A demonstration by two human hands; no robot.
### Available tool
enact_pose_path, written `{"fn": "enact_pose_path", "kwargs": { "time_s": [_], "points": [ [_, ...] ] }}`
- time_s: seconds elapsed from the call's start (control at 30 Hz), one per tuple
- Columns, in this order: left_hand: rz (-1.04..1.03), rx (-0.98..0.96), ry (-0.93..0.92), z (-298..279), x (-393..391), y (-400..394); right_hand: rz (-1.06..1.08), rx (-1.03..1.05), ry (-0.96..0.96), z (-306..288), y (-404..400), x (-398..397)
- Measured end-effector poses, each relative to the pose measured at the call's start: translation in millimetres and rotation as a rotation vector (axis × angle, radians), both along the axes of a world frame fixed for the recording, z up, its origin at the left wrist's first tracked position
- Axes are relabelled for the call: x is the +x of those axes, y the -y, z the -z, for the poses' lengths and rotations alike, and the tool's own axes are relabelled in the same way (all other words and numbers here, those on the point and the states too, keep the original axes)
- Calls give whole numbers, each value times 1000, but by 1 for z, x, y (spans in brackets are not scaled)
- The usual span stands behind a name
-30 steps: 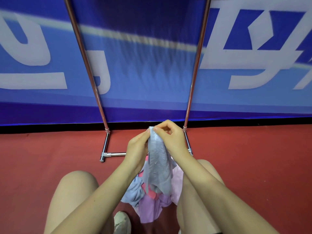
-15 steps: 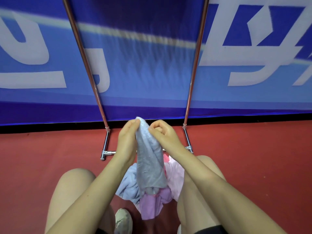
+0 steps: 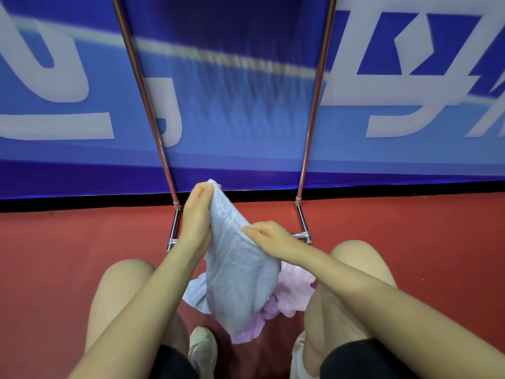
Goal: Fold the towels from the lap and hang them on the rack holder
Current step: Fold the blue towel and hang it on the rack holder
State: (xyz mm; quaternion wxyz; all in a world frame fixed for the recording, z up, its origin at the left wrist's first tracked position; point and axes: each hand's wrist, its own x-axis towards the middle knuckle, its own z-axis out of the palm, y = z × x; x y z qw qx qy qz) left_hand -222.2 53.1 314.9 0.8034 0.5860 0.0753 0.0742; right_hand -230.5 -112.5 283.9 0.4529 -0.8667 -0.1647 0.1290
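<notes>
lap: pile of pink, lilac, pale-blue towels (image 3: 296, 294) | hands: left (image 3: 197, 214) pinches grey towel (image 3: 240, 277) corner, right (image 3: 269, 236) pinches its edge | rack (image 3: 306, 149): 2 posts

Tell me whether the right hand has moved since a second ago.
Yes. The right hand slid down the grey towel, away from the rack's right post.

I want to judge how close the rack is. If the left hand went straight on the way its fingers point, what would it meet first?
The left hand, gripping the grey-blue towel, points up and away. Probably the rack's left pole or the blue banner behind; depth is unclear.
</notes>
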Motion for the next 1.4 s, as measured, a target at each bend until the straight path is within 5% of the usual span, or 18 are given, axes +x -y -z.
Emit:
{"fn": "enact_pose_path", "kwargs": {
  "time_s": [0.3,0.53,0.8,1.1,1.4],
  "points": [
    [-141,-206,25,-5,9,-40,-158,-265,-343,15,32,-17],
    [-206,141,116,3,6,-34,-120,-637,-93,29,73,-9],
    [-287,139,95,20,16,-37,209,-416,369,8,109,-9],
    [-188,149,104,27,20,-24,356,-641,274,16,120,2],
    [-165,150,121,30,20,-24,475,-413,272,16,122,8]
  ]
}}
